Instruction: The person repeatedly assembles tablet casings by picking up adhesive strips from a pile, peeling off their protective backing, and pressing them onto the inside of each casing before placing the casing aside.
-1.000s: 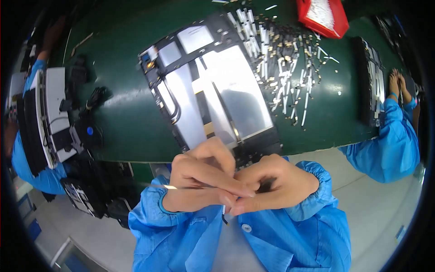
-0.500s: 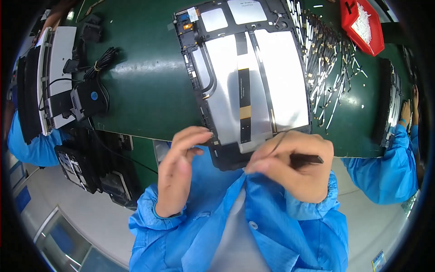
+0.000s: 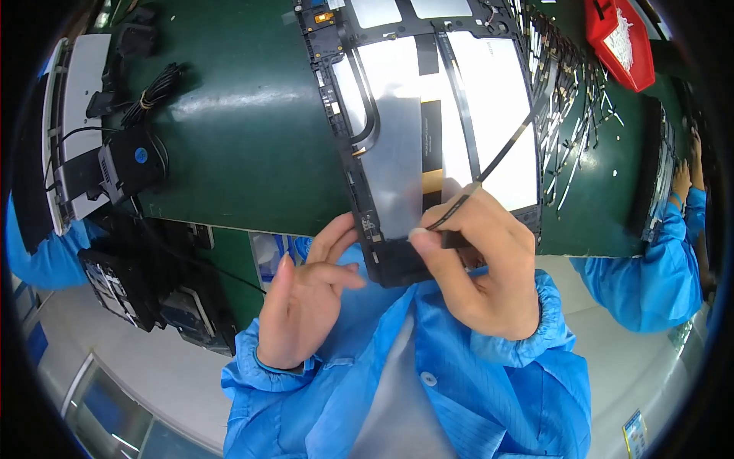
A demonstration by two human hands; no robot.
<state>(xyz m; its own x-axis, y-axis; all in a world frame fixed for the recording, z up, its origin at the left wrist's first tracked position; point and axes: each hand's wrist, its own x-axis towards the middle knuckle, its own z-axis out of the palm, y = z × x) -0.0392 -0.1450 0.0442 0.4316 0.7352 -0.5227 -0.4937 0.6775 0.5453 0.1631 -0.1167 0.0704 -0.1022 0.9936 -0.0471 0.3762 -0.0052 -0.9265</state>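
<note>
The electronic device housing lies on the green workbench, directly in front of the person, with its near end projecting past the bench edge. Its exposed side carries silver panels, a black border frame, a curved black cable at the left, and an orange component at the upper left. A dark flat band with a tan section runs lengthwise along the middle.

The right hand is above the near end of the housing. Grip: narrow, thumb and index finger pinching a thin dark strip, which extends diagonally up and to the right over the housing. A short black piece shows beneath the fingers; its attachment cannot be determined.

The left hand is open, fingers spread, holding nothing visible. Its upper fingertips are at the lower left edge of the housing; contact cannot be confirmed.

A pile of thin black and white strips lies just beside the right side of the housing. Beyond it, a red tray contains small white pieces. To the left are a coiled black cable and a black unit with a blue round label. At the far right, a co-worker's hands are beside another housing.
</note>
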